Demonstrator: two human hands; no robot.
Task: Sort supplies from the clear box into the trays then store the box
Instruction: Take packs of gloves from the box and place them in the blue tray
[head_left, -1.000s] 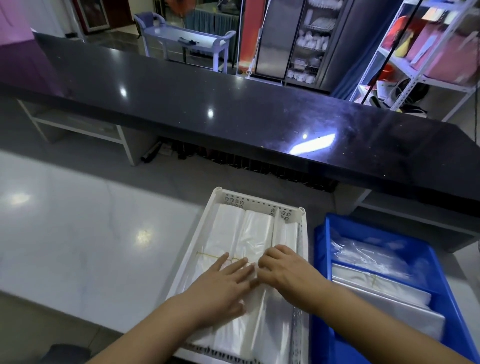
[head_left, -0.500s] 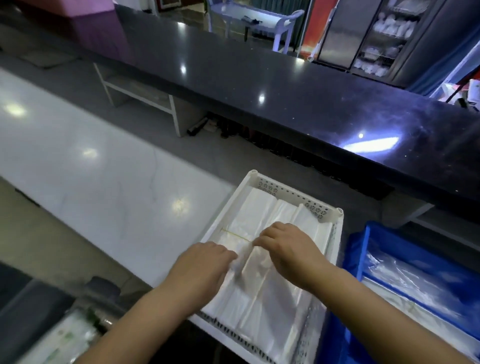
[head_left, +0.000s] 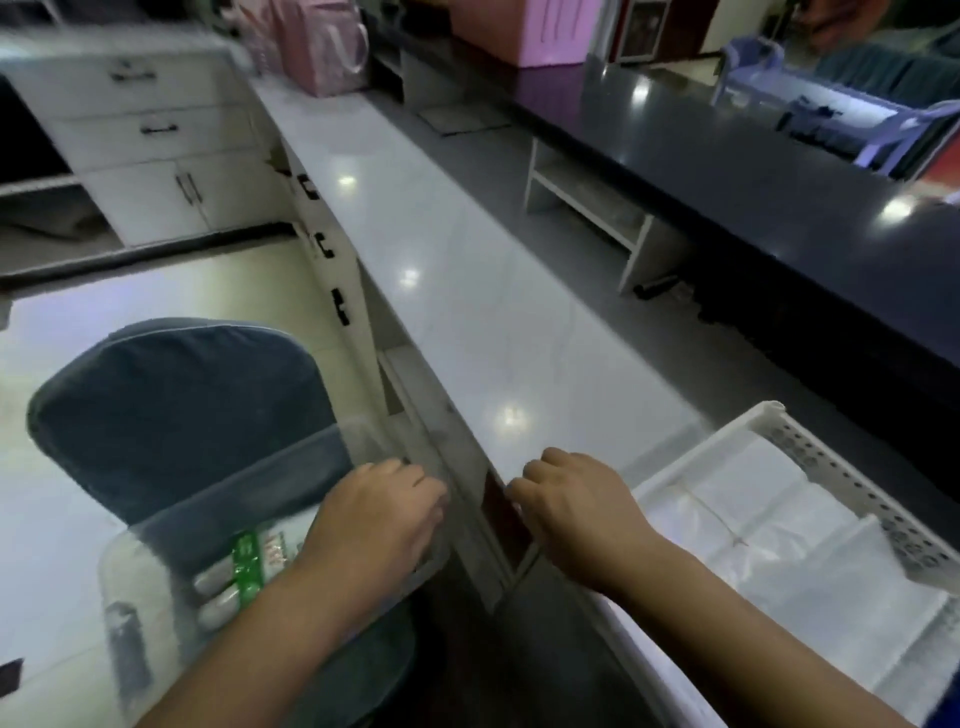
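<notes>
The clear box sits low at the left on a blue-grey chair. Inside it lie white packs with a green label. My left hand is over the box, fingers bent down into it; their tips are hidden. My right hand hovers above the counter's front edge with its fingers curled together and nothing in it. At the right, the white perforated tray holds bundles of clear plastic bags.
The tray rests on a long white counter, with a raised black counter behind it. Drawers with black handles run under the white counter's edge. A white cabinet and pink bags stand far left.
My view has swung left from the trays to the chair and the clear box. Both hands have left the bags in the white tray; the left one now reaches into the box.
</notes>
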